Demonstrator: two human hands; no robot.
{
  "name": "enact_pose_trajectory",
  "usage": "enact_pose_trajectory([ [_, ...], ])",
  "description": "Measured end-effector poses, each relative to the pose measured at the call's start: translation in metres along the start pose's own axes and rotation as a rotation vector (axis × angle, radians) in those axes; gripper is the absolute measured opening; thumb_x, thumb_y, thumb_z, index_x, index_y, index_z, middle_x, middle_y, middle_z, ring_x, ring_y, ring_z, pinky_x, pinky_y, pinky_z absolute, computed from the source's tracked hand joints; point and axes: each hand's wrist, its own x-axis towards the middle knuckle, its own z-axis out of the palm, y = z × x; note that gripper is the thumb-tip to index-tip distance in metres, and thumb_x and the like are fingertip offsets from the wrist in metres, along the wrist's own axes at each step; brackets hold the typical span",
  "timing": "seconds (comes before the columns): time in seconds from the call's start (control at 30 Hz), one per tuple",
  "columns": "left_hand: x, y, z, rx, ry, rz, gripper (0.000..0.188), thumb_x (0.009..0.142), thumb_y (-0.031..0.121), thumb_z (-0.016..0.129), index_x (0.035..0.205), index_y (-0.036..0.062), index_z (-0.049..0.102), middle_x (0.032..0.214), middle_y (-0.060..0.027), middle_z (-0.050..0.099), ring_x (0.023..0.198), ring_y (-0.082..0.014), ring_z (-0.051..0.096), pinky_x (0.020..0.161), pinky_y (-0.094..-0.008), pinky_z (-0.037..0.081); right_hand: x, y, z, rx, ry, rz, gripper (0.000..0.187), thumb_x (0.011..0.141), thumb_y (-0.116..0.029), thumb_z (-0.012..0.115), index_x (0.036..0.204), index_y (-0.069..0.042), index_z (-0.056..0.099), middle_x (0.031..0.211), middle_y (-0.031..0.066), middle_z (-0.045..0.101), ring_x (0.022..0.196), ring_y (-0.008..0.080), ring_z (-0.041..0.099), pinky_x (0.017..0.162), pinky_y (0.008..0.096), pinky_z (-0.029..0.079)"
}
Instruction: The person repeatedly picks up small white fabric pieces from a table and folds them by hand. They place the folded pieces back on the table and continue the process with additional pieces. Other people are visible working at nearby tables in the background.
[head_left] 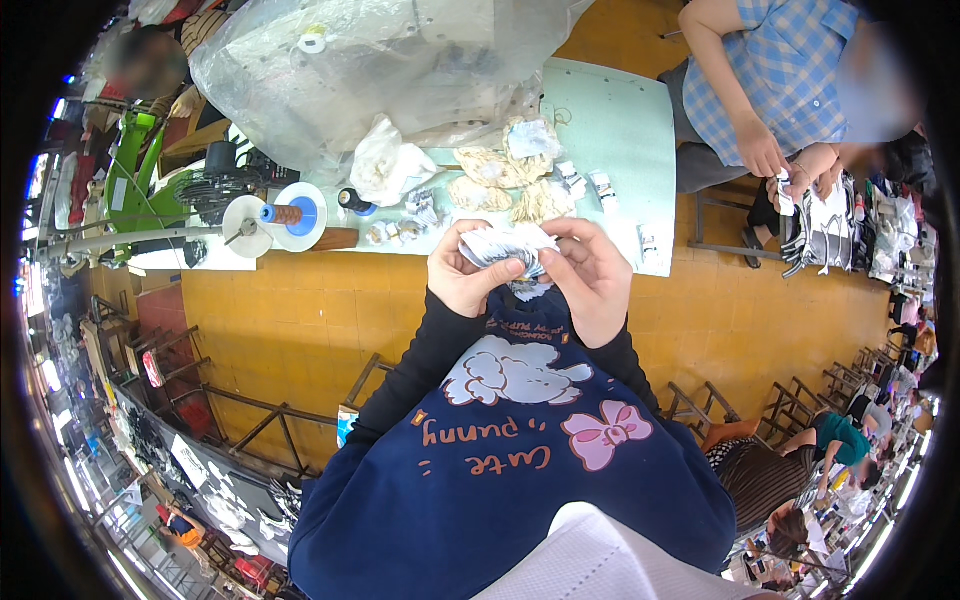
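Observation:
A fanned stack of small white pieces, which look like fabric labels point(505, 246), is held up in front of my chest. My left hand point(462, 278) is closed around its left side, with the thumb pressed on the front. At the stack's right end, my right hand point(592, 282) pinches the edges between thumb and fingers. Beyond my hands, several bundles of cream pieces point(485, 167) lie on the pale green table point(610, 110). Small bundles of white-and-dark labels point(603, 190) rest near its right side.
A large clear plastic sheet point(370, 70) covers the table's far part, with a crumpled white plastic bag point(388, 165) nearby. To the left stand a brown thread spool point(287, 215) and a green machine frame point(135, 185). A co-worker in a checked shirt point(775, 85) sits at far right.

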Motion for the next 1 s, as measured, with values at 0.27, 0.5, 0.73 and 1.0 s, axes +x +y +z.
enact_pose_trajectory([
  [0.27,-0.0001,0.0020,-0.0008,-0.044,0.009,-0.091,0.040,0.075,-0.012,0.073,0.108,-0.0032,0.053,0.099,-0.0172,0.065,0.088,-0.0223,0.068,0.075,-0.0327,0.059,0.0037,-0.0015,-0.0040,-0.208,-0.096,-0.114,0.012,0.087,0.007,0.060,0.097,0.008,0.065,0.121,0.0140,0.055,0.087,0.0127,0.062,0.069,0.0228,0.052],
  [0.5,-0.0010,0.0012,-0.0011,-0.076,-0.012,-0.100,0.039,0.075,-0.012,0.073,0.107,-0.0025,0.054,0.100,-0.0159,0.065,0.089,-0.0218,0.068,0.077,-0.0331,0.058,0.0034,0.0003,-0.0019,-0.152,-0.025,-0.047,0.011,0.085,0.007,0.062,0.096,0.007,0.065,0.120,0.0139,0.056,0.088,0.0126,0.063,0.067,0.0217,0.052],
  [0.73,0.0000,0.0037,0.0006,-0.037,-0.021,-0.113,0.037,0.074,-0.011,0.074,0.105,-0.0030,0.055,0.099,-0.0144,0.065,0.091,-0.0209,0.067,0.078,-0.0330,0.058,0.0040,-0.0016,-0.0028,-0.250,-0.063,-0.141,0.008,0.085,0.006,0.063,0.092,0.007,0.065,0.120,0.0134,0.055,0.087,0.0118,0.062,0.065,0.0213,0.051],
  [1.0,0.0023,0.0049,0.0007,-0.002,-0.063,-0.102,0.035,0.075,-0.009,0.074,0.105,-0.0047,0.056,0.097,-0.0135,0.065,0.088,-0.0196,0.067,0.074,-0.0317,0.059,0.0058,-0.0008,-0.0005,-0.132,-0.013,-0.070,0.011,0.086,0.007,0.062,0.096,0.008,0.066,0.121,0.0134,0.054,0.084,0.0122,0.062,0.064,0.0213,0.051],
])
